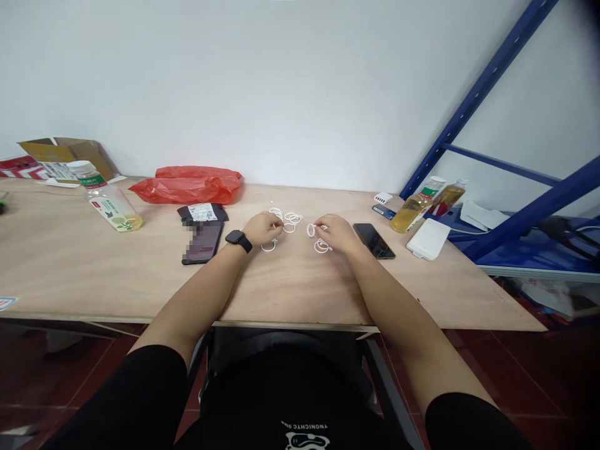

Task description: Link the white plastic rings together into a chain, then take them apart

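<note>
My right hand (335,231) has its fingertips closed on a white ring (310,231), held up at the tips of thumb and finger. Just below that hand, more white rings (321,246) lie on the wooden table (281,287). My left hand (263,229), with a black watch (239,240) on the wrist, is closed in a pinch; what is between its fingertips is too small to make out. Beside its fingers lies a loose group of thin white rings (291,220), each with a small nub. Another white ring (269,246) rests under this hand.
Left of my hands are a dark phone-like device (204,242), a black packet (202,212), a red plastic bag (187,184) and a bottle (112,203). On the right lie a phone (374,240), a white power bank (428,239) and a bottle (412,212) beside the blue rack (478,100).
</note>
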Available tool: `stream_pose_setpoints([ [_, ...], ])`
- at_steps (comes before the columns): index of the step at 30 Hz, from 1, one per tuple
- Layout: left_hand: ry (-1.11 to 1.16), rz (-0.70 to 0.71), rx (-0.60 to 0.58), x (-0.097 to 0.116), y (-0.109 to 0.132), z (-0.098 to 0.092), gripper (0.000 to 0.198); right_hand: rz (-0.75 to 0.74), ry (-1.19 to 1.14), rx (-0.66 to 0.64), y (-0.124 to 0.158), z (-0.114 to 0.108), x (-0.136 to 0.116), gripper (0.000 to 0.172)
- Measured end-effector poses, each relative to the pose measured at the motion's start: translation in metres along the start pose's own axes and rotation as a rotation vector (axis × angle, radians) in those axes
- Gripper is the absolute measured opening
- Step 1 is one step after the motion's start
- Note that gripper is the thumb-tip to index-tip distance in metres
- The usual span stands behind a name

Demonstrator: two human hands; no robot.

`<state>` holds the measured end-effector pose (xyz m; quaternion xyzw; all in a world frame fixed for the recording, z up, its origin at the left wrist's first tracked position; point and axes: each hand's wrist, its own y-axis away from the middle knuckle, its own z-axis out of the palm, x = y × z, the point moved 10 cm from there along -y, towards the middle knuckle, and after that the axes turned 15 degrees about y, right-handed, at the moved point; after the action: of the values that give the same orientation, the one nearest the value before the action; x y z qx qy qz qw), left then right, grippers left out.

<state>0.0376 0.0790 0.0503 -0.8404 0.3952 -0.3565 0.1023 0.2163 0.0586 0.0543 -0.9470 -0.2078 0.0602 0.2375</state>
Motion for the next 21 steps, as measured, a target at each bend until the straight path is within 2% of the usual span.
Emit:
stream_pose_setpoints([
  [2,-0.001,-0.004,-0.085,-0.006,0.001,0.006,0.021,0.019,0.064,-0.03,0.0,0.003,0.009,0.014],
  [5,-0.054,0.002,-0.147,-0.011,0.004,0.013,0.018,0.064,0.111,-0.036,0.001,0.005,0.02,0.019],
  [9,-0.188,-0.052,-0.189,-0.02,0.006,0.019,0.02,0.049,0.046,-0.041,0.001,0.009,0.015,0.025],
  [12,-0.213,-0.069,-0.188,-0.02,0.006,0.022,0.021,-0.016,0.0,-0.082,0.001,0.016,0.003,0.029],
  [16,-0.191,-0.042,-0.134,-0.008,0.003,0.02,0.025,-0.056,-0.021,-0.151,0.002,0.025,-0.005,0.029],
  [21,-0.09,-0.019,-0.11,0.0,0.0,0.02,0.028,-0.1,-0.137,-0.113,0.004,0.023,-0.017,0.026],
])
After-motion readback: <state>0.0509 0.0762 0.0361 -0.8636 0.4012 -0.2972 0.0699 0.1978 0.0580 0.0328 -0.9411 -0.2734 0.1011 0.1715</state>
